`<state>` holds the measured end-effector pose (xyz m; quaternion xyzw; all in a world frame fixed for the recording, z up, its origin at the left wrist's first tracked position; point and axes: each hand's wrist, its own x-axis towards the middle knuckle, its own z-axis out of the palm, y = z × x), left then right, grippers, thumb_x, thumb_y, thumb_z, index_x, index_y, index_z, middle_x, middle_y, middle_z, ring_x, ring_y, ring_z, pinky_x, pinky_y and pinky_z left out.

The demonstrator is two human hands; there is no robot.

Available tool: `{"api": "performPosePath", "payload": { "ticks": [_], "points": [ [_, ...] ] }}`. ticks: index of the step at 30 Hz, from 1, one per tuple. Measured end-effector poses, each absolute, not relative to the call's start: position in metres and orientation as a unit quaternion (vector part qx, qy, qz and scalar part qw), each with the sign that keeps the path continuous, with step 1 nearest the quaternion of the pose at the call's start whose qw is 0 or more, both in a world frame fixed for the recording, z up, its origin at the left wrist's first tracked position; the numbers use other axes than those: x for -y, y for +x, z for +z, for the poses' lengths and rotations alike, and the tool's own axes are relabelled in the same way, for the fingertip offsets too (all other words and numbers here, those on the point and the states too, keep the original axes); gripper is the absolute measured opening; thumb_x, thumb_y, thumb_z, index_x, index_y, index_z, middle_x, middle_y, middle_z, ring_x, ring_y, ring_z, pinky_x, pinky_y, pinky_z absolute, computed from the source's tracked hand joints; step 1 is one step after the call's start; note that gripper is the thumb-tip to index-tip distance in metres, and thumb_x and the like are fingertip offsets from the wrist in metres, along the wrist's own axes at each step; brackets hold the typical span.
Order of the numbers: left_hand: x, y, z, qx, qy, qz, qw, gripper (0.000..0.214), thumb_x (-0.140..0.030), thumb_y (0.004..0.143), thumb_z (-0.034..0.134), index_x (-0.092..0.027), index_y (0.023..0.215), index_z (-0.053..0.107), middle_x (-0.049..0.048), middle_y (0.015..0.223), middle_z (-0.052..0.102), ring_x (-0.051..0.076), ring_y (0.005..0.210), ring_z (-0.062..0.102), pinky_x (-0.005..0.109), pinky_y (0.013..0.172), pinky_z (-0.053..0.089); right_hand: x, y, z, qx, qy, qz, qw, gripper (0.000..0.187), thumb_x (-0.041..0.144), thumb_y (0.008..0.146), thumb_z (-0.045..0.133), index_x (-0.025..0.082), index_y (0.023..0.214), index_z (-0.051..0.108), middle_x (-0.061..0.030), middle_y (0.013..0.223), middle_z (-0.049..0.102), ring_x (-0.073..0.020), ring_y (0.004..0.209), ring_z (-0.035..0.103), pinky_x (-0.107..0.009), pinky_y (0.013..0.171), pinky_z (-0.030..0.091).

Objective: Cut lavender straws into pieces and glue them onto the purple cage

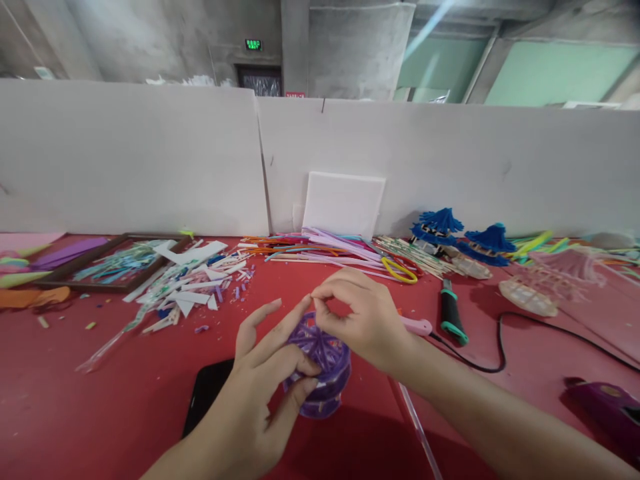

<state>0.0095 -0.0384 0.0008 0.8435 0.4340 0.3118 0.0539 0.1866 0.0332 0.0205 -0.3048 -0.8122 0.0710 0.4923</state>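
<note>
A small round purple model (320, 373) made of thin sticks and paper sits in the middle, just above the red table (100, 400). My left hand (260, 393) wraps round its left side, fingers curled on the rim. My right hand (360, 320) pinches at its top edge with thumb and forefinger pressed together; what it pinches is too small to name. A black phone (205, 400) lies under my left wrist.
White paper scraps and cut sticks (190, 280) lie at left by a wooden frame (110, 263). Coloured sticks (340, 250) are piled at the back. Blue-roofed models (450, 233), a green-handled tool (453, 313), a black cable (500, 347) and a purple tool (605, 407) sit right.
</note>
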Motion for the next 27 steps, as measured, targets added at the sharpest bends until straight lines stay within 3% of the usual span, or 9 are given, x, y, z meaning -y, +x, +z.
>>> {"api": "performPosePath", "payload": {
  "ticks": [3, 8, 10, 12, 15, 19, 24, 27],
  "points": [
    [0.039, 0.01, 0.0, -0.436, 0.841, 0.316, 0.049, 0.019, -0.008, 0.083, 0.047, -0.023, 0.085, 0.059, 0.0048, 0.151, 0.035, 0.032, 0.137, 0.018, 0.059, 0.102, 0.032, -0.042, 0.191, 0.022, 0.788, -0.335, 0.176, 0.486, 0.009, 0.012, 0.073, 0.049, 0.018, 0.069, 0.054, 0.0, 0.068, 0.056, -0.014, 0.065, 0.052, -0.027, 0.063, 0.042],
    [0.04, 0.009, 0.0, -0.437, 0.836, 0.328, 0.046, 0.019, -0.007, 0.082, 0.049, -0.023, 0.085, 0.059, 0.0059, 0.149, 0.038, 0.033, 0.136, 0.021, 0.058, 0.102, 0.034, -0.042, 0.202, 0.029, 0.598, -0.256, 0.563, 0.51, 0.023, 0.018, 0.078, 0.042, 0.02, 0.056, 0.042, 0.0039, 0.055, 0.043, -0.013, 0.056, 0.053, -0.027, 0.056, 0.045],
    [0.04, 0.008, -0.001, -0.435, 0.837, 0.33, 0.049, 0.018, -0.007, 0.082, 0.049, -0.023, 0.085, 0.058, 0.0057, 0.149, 0.038, 0.032, 0.136, 0.021, 0.059, 0.102, 0.034, -0.036, 0.209, 0.032, 0.521, -0.208, 0.658, 0.502, 0.024, 0.022, 0.081, 0.046, 0.019, 0.057, 0.046, 0.0039, 0.057, 0.046, -0.0116, 0.052, 0.054, -0.024, 0.047, 0.044],
    [0.04, 0.008, -0.001, -0.432, 0.838, 0.33, 0.051, 0.018, -0.007, 0.082, 0.05, -0.023, 0.085, 0.057, 0.0058, 0.149, 0.038, 0.032, 0.136, 0.021, 0.058, 0.102, 0.034, -0.03, 0.219, 0.033, 0.507, -0.189, 0.69, 0.481, 0.021, 0.026, 0.083, 0.052, 0.018, 0.065, 0.058, 0.0021, 0.066, 0.057, -0.0076, 0.042, 0.05, -0.019, 0.035, 0.033],
    [0.04, 0.008, -0.001, -0.433, 0.836, 0.336, 0.045, 0.018, -0.008, 0.081, 0.051, -0.023, 0.086, 0.058, 0.0061, 0.145, 0.042, 0.032, 0.134, 0.025, 0.056, 0.101, 0.035, -0.026, 0.236, 0.031, 0.594, -0.229, 0.63, 0.446, 0.012, 0.028, 0.08, 0.063, 0.018, 0.078, 0.07, -0.0023, 0.081, 0.069, -0.002, 0.034, 0.04, -0.018, 0.031, 0.024],
    [0.04, 0.008, -0.001, -0.44, 0.83, 0.341, 0.035, 0.018, -0.009, 0.082, 0.052, -0.025, 0.088, 0.06, 0.0057, 0.139, 0.047, 0.031, 0.131, 0.029, 0.052, 0.1, 0.037, -0.026, 0.25, 0.023, 0.72, -0.349, 0.444, 0.404, 0.006, 0.024, 0.074, 0.072, 0.019, 0.077, 0.074, -0.0048, 0.083, 0.072, -0.0104, 0.057, 0.06, -0.022, 0.049, 0.045],
    [0.041, 0.008, 0.0, -0.436, 0.831, 0.344, 0.038, 0.019, -0.009, 0.083, 0.051, -0.025, 0.088, 0.059, 0.0058, 0.136, 0.048, 0.029, 0.129, 0.03, 0.052, 0.099, 0.036, -0.023, 0.25, 0.01, 0.825, -0.347, 0.284, 0.344, 0.014, 0.016, 0.083, 0.061, 0.021, 0.082, 0.074, -0.0043, 0.091, 0.074, -0.0169, 0.085, 0.068, -0.03, 0.08, 0.052],
    [0.042, 0.008, 0.001, -0.435, 0.832, 0.344, 0.034, 0.019, -0.009, 0.083, 0.051, -0.025, 0.089, 0.059, 0.0059, 0.136, 0.048, 0.03, 0.129, 0.03, 0.053, 0.099, 0.036, -0.023, 0.25, 0.001, 0.85, -0.363, 0.252, 0.287, 0.024, 0.011, 0.087, 0.05, 0.021, 0.091, 0.071, -0.0046, 0.099, 0.074, -0.0172, 0.09, 0.068, -0.031, 0.081, 0.052]
  ]
}}
